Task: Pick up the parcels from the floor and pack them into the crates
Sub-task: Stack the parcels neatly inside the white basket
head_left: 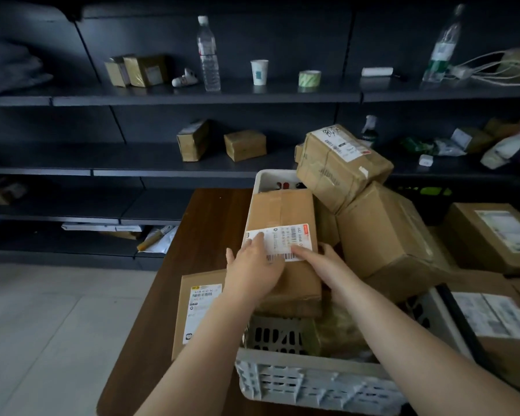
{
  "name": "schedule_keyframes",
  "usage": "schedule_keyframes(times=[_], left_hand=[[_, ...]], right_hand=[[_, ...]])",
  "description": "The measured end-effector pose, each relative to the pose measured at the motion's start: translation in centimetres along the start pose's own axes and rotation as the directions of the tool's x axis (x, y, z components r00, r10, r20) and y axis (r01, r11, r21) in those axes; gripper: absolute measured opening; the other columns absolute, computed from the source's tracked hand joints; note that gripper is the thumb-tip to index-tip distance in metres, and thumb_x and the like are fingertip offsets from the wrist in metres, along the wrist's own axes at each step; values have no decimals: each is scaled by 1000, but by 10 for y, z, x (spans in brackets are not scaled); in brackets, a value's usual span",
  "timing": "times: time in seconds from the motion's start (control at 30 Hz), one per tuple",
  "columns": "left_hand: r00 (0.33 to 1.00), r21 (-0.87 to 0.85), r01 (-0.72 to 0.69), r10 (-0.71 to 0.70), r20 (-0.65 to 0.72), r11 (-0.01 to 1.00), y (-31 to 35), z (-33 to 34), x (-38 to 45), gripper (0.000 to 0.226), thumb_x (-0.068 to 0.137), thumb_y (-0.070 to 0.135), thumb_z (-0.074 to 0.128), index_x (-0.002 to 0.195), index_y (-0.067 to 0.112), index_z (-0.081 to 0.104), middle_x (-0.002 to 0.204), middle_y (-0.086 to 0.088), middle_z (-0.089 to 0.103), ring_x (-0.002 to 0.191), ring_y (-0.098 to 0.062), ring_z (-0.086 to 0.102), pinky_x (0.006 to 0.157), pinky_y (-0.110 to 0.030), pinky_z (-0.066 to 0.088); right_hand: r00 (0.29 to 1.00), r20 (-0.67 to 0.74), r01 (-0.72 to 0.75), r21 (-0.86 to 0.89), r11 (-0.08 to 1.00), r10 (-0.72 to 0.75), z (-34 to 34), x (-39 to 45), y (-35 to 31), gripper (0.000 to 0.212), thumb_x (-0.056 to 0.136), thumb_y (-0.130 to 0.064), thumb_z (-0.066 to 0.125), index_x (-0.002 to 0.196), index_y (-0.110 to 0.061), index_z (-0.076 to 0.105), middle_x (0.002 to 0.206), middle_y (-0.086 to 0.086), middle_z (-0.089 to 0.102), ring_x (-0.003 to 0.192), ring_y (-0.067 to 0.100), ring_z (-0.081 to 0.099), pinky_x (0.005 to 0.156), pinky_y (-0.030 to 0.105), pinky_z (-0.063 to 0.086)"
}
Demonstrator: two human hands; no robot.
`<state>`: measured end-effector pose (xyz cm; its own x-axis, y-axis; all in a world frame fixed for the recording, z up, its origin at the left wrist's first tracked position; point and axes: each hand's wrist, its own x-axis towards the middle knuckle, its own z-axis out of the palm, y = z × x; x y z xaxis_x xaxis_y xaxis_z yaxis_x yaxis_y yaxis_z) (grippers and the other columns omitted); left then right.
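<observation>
Both hands on the long parcel (282, 235), which lies on top of the load in the white crate (312, 382) on the bench (210, 223). Left hand (254, 270) flat on its near-left end, fingers straight over the label, grip released, pressing. Right hand (318, 262) at its near-right edge, fingers on the label; thumb side hidden, grip cannot tell. Flat labelled parcel (192, 310) leans on the crate's left wall. Two larger parcels (381, 232) are stacked on the crate's right side, upper one (339, 166) tilted.
</observation>
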<state>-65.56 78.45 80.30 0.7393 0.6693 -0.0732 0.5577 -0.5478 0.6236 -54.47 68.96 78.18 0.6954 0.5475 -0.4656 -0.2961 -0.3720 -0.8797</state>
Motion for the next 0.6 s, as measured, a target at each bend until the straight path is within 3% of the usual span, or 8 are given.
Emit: schedule_keyframes(times=[0.03,0.1,0.17,0.23,0.3,0.33,0.47,0.6], left_hand=[[1000,-60,2,-2,-2,998,1,-1,0,48,89,32,51,133,20,35,130,2,53,106,-13,53,99,-38,44],[996,-196,-7,-9,-84,981,3,-7,-1,53,87,31,58,134,22,36,132,3,51,93,-3,49,69,-11,44],[985,-355,23,-83,-154,934,3,-18,1,69,82,35,65,141,25,29,139,4,43,111,-10,48,82,-18,38],[982,-657,122,-186,-29,744,3,-32,2,78,77,36,70,142,29,27,138,3,45,118,-20,50,92,-31,41],[975,-851,218,-148,167,477,2,-43,1,72,69,32,74,133,29,42,122,0,61,104,-22,62,84,-37,52],[975,-881,223,-119,190,417,0,-47,-1,70,63,30,76,128,28,48,113,0,67,98,-22,66,76,-35,55],[974,-909,159,-212,80,386,-40,-69,-5,58,66,26,73,120,29,55,111,-5,67,97,-26,66,68,-37,55],[913,-916,201,-406,46,347,-117,-91,-22,47,84,27,62,129,27,48,119,-8,61,94,-27,62,67,-39,51]], right_hand=[[1000,-1,-6,21,1000,6,-1,-2,-2,84,73,-44,75,141,-17,32,127,9,56,109,27,56,89,41,49],[1000,8,-10,102,995,10,-6,-5,-9,78,73,-40,76,136,-15,37,120,9,59,102,27,59,81,40,52],[998,47,27,213,977,-38,-13,-8,-20,68,72,-38,76,129,-16,47,110,9,66,95,27,65,72,36,53],[989,58,114,270,956,-135,-19,-12,-33,62,69,-40,77,123,-22,54,103,5,71,90,25,69,67,34,55],[977,77,170,275,946,-198,-20,-15,-46,55,70,-40,76,119,-25,57,100,1,72,87,21,70,62,32,56],[972,110,174,255,951,-207,-19,-18,-52,52,72,-42,74,118,-26,57,101,0,72,89,20,69,66,33,56],[958,182,220,37,975,-223,-14,-25,-59,50,80,-62,56,118,-31,60,123,-4,62,113,20,56,100,45,42],[944,56,331,-166,929,-326,-20,-24,-55,17,92,-43,50,100,-30,59,120,1,60,100,14,56,84,30,45]])
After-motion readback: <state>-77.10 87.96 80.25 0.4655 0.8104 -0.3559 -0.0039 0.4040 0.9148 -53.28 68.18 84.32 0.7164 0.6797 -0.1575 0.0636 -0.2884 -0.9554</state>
